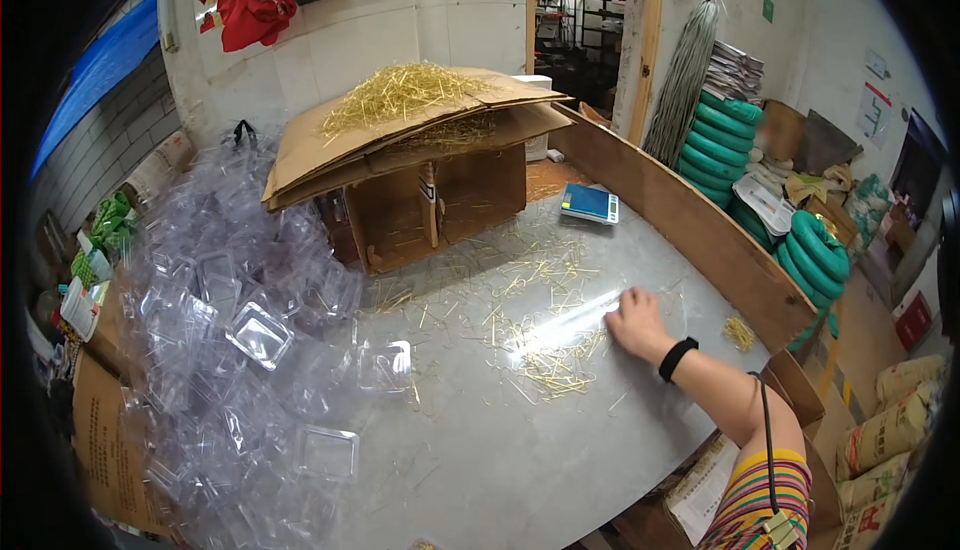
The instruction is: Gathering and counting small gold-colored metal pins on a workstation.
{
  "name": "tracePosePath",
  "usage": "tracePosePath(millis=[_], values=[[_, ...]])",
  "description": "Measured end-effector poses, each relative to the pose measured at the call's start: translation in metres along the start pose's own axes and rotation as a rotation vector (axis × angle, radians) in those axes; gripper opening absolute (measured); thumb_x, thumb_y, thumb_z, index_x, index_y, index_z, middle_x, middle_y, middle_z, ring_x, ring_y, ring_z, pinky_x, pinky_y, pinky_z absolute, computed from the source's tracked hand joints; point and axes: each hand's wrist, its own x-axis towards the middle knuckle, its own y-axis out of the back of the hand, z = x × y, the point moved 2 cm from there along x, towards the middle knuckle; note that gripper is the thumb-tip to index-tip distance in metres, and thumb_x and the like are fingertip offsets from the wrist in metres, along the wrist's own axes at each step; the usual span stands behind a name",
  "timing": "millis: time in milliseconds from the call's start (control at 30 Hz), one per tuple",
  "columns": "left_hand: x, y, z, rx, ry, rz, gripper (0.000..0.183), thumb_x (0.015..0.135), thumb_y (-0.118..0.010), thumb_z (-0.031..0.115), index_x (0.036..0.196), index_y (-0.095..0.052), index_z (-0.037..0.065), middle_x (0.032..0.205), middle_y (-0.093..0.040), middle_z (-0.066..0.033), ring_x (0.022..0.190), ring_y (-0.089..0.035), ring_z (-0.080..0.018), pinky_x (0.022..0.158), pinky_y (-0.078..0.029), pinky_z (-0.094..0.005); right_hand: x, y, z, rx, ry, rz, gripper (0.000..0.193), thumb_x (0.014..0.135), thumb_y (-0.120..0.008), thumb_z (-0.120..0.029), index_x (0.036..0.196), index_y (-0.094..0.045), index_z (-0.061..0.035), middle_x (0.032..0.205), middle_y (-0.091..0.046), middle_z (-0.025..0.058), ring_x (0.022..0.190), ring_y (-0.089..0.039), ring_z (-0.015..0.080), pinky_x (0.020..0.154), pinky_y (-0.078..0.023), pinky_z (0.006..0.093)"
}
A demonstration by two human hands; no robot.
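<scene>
My right hand (pixel 640 326), with a black band on its wrist, rests low over the grey tabletop (pixel 470 480) right of the middle. Its fingers are bent down and drawn together; what lies under them, if anything, is hidden. Just left of it lies a loose scatter of thin gold-coloured wire pieces (pixel 556 372), some bent at the ends. More of them spread toward the back, and a small bunch of wire pieces (pixel 738 334) sits by the right edge. My left hand is out of view.
Clear plastic boxes (pixel 262 334) heap up on the left. At the back, a cardboard box (pixel 392 228) carries flat cardboard with a pile of gold wire pieces (pixel 400 95). A blue-topped digital scale (pixel 590 204) stands near the wooden side board (pixel 690 220). Green coils (pixel 715 150) lie beyond.
</scene>
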Motion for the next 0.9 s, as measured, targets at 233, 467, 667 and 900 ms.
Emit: tracePosePath(millis=[233,467,667,900], values=[[-0.005,-0.003,-0.003,0.032,-0.019,0.021,0.039,0.096,-0.059,0.03,0.118,-0.07,0.0,0.111,-0.068,-0.0172,0.106,-0.063,-0.0403,0.095,-0.055,-0.0483,-0.054,0.039,-0.08,0.246,0.269,-0.079,0.052,0.098,-0.054,-0.04,0.132,-0.056,-0.0007,0.136,-0.053,0.0244,0.127,-0.048,0.0417,0.11,-0.037,0.0512],[0.001,-0.002,-0.001,0.003,-0.047,0.039,0.039,0.096,-0.058,0.029,0.116,-0.07,-0.002,0.11,-0.068,-0.0178,0.102,-0.064,-0.0394,0.095,-0.055,-0.0495,0.032,0.003,0.059,-0.064,-0.16,0.11,0.064,0.1,-0.048,-0.052,0.141,-0.049,-0.0025,0.147,-0.043,0.0295,0.134,-0.04,0.0487,0.115,-0.029,0.0535],[-0.006,-0.004,-0.003,0.029,-0.037,0.033,0.039,0.096,-0.055,0.029,0.117,-0.07,-0.001,0.108,-0.067,-0.0181,0.103,-0.063,-0.0415,0.093,-0.055,-0.0501,-0.004,-0.021,-0.055,0.035,0.43,-0.23,0.081,0.096,-0.048,-0.064,0.152,-0.037,-0.0069,0.158,-0.028,0.0291,0.146,-0.025,0.0509,0.119,-0.021,0.0599],[-0.004,-0.004,-0.001,0.046,-0.024,0.028,0.042,0.096,-0.053,0.031,0.117,-0.07,-0.001,0.109,-0.066,-0.0196,0.105,-0.063,-0.0428,0.092,-0.055,-0.0505,0.095,-0.006,-0.113,0.067,0.249,-0.111,0.088,0.092,-0.046,-0.073,0.16,-0.027,-0.0191,0.167,-0.015,0.0201,0.153,-0.006,0.0469,0.12,-0.011,0.066]])
